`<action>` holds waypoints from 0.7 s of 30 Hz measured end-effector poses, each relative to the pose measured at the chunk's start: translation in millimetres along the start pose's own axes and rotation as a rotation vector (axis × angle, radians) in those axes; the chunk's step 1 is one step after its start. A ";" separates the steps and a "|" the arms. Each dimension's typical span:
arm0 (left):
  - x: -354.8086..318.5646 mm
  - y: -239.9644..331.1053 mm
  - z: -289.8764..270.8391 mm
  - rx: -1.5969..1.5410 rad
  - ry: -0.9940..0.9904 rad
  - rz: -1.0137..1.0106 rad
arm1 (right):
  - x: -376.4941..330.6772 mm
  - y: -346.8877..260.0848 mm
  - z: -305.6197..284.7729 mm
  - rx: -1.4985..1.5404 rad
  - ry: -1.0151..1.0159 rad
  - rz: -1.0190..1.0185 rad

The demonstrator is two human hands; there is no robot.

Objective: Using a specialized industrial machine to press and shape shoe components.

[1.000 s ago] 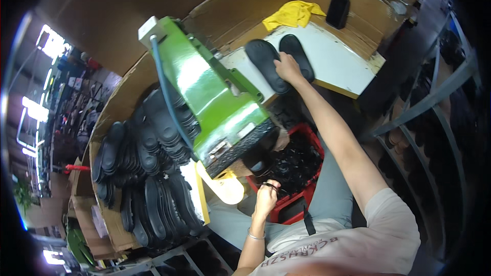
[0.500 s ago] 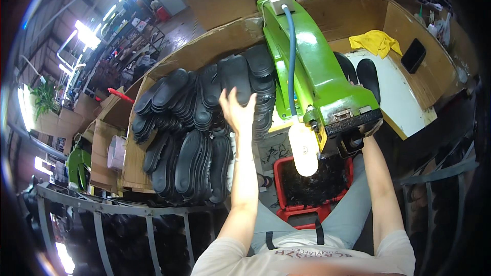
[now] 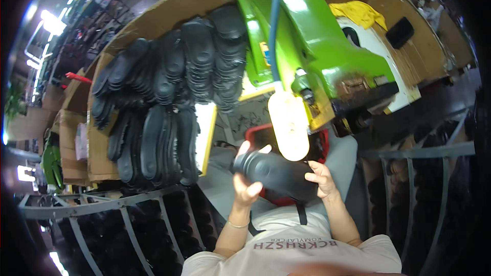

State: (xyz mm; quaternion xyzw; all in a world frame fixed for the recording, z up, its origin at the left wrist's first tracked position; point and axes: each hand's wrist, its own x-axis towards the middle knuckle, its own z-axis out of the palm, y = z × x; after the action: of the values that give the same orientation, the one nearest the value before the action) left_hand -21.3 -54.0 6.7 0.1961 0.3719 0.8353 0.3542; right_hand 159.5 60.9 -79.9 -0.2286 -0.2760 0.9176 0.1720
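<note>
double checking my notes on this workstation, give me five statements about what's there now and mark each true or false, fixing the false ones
1. The left hand and right hand hold black shoe soles. True.
2. A yellow cloth lies beyond the green press, near a black phone. True.
3. The left wrist is bare. False: it wears a thin bracelet.
4. White boxes fill the space just left of the green press. False: piled black soles do.
5. The held soles partly hide a red bin. True.
</note>
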 end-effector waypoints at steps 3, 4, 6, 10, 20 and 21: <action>-1.2 -45.7 9.5 0.331 -0.040 -0.366 | -37.5 21.5 -1.2 0.010 0.190 -0.112; 0.9 -63.0 9.5 0.495 -0.119 -0.394 | -46.9 24.6 3.7 -0.011 0.237 -0.097; 15.3 -65.6 41.2 0.569 -0.313 -0.374 | -57.5 42.8 4.4 0.050 0.237 -0.052; 44.0 -54.7 67.5 0.908 -0.246 -0.179 | -55.6 53.4 10.9 -0.001 0.163 -0.074; 24.9 -69.2 50.5 0.772 -0.085 -0.098 | -88.5 -8.6 -12.6 0.318 0.504 -0.407; 27.8 -69.5 47.7 1.008 -0.128 0.009 | -86.6 -26.1 -15.3 0.244 0.550 -0.461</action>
State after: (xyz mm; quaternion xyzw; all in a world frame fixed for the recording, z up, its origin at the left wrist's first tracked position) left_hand 19.2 22.4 -13.6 0.3951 0.7055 0.5397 0.2341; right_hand 244.7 49.8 -47.9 -0.3760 -0.1522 0.7853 0.4678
